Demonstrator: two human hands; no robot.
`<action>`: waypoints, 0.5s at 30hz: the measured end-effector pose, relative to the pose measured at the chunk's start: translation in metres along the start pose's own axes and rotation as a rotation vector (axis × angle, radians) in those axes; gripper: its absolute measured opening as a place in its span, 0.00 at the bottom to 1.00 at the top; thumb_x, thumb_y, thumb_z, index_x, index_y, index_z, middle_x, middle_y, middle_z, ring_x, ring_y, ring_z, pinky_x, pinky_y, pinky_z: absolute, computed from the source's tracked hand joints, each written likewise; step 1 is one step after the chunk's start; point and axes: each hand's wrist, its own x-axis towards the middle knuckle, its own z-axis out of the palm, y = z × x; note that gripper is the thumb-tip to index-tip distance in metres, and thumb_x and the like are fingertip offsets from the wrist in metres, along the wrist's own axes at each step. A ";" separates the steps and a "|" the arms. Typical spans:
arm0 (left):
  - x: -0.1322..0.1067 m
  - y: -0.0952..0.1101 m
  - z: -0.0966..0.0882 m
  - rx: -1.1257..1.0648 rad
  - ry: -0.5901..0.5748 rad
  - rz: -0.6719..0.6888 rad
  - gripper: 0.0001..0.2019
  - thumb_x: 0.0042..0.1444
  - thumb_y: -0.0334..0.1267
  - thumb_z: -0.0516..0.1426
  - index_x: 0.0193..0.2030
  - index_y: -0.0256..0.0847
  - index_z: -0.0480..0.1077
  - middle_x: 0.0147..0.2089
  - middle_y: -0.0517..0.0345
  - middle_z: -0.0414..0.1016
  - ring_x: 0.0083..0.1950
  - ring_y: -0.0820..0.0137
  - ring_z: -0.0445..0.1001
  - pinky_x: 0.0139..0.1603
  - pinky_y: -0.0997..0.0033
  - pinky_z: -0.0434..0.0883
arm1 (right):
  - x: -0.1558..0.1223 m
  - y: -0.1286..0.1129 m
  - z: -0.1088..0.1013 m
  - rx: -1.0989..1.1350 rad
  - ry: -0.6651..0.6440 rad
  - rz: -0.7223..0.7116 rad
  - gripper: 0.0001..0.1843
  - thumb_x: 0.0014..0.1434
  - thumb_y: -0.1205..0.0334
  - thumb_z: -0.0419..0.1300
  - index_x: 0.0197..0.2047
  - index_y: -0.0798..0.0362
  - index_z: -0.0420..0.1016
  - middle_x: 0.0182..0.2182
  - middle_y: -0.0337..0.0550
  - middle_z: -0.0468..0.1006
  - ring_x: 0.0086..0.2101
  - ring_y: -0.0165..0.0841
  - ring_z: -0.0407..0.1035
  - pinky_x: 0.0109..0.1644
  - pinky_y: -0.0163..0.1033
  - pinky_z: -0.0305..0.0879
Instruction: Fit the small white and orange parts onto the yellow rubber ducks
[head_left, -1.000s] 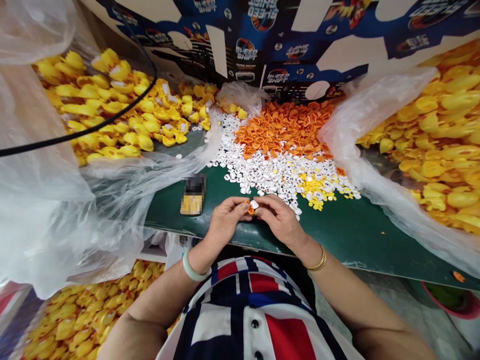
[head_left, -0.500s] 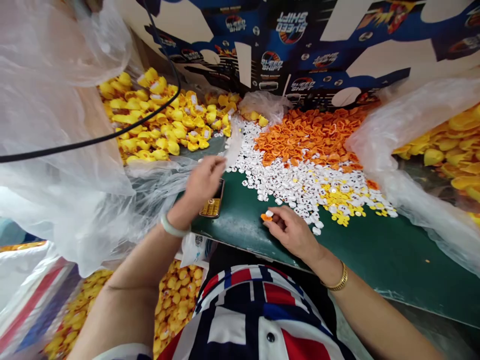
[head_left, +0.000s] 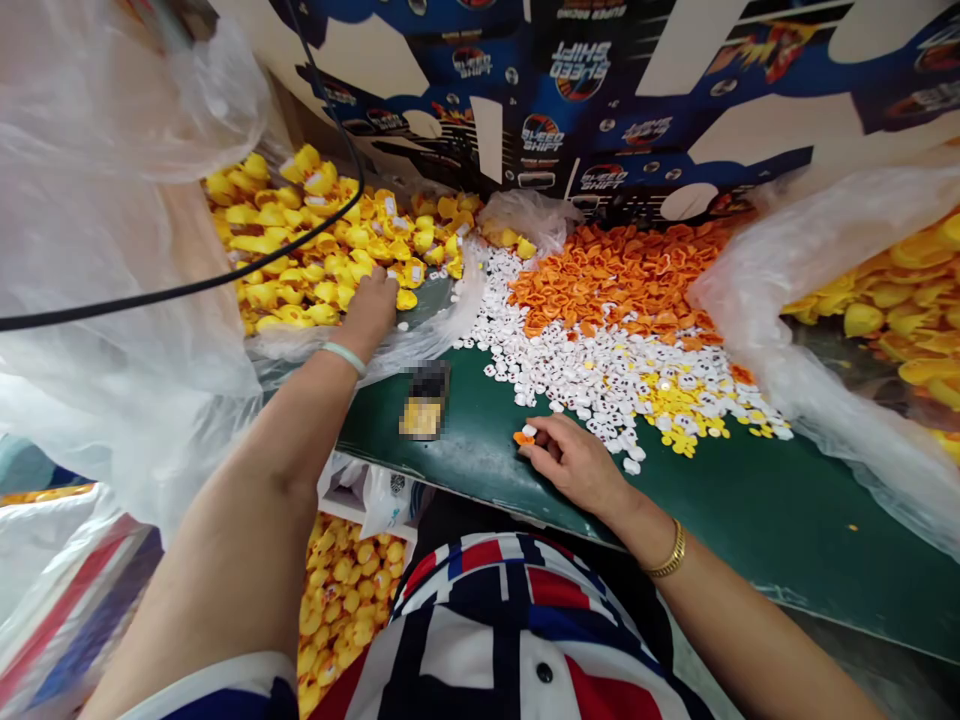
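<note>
My left hand (head_left: 371,305) reaches far left into the pile of yellow toy ducks (head_left: 315,240) lying on clear plastic; its fingers are down among the ducks and mostly hidden. My right hand (head_left: 574,460) rests on the green table (head_left: 735,500), fingers pinched on a small orange beak piece with a white disc (head_left: 525,435). Just beyond it lies a spread of small white eye discs (head_left: 600,365), and behind that a heap of orange beak pieces (head_left: 622,270).
A blurred phone-like object (head_left: 424,400) lies on the table's left part. Clear bags of yellow duck parts sit at the right (head_left: 885,300) and below the table (head_left: 352,590). A black cable (head_left: 225,280) crosses the left. Printed blue cardboard (head_left: 600,100) stands behind.
My hands were together at the table's front edge. The left hand has left the small parts and reached out to the duck pile; the right hand stays on the table holding the orange piece.
</note>
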 end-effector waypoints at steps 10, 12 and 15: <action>-0.019 0.024 -0.021 -0.231 0.126 -0.021 0.09 0.59 0.29 0.53 0.45 0.35 0.71 0.51 0.44 0.72 0.54 0.56 0.70 0.55 0.59 0.65 | -0.003 -0.003 -0.004 0.246 0.059 0.122 0.15 0.62 0.55 0.62 0.50 0.51 0.74 0.34 0.41 0.75 0.29 0.30 0.70 0.35 0.38 0.71; -0.033 0.048 -0.036 -0.247 0.224 -0.024 0.08 0.60 0.35 0.55 0.45 0.38 0.72 0.51 0.44 0.72 0.54 0.55 0.70 0.52 0.59 0.66 | -0.003 -0.007 -0.008 0.374 0.141 0.189 0.16 0.61 0.53 0.63 0.50 0.51 0.74 0.34 0.42 0.76 0.30 0.31 0.71 0.34 0.39 0.72; -0.073 0.098 -0.058 -0.275 0.313 0.085 0.08 0.61 0.40 0.57 0.44 0.40 0.72 0.50 0.46 0.72 0.52 0.56 0.70 0.49 0.60 0.66 | 0.001 -0.018 -0.014 0.625 0.351 0.317 0.21 0.61 0.48 0.62 0.53 0.49 0.72 0.38 0.43 0.78 0.35 0.34 0.76 0.38 0.41 0.76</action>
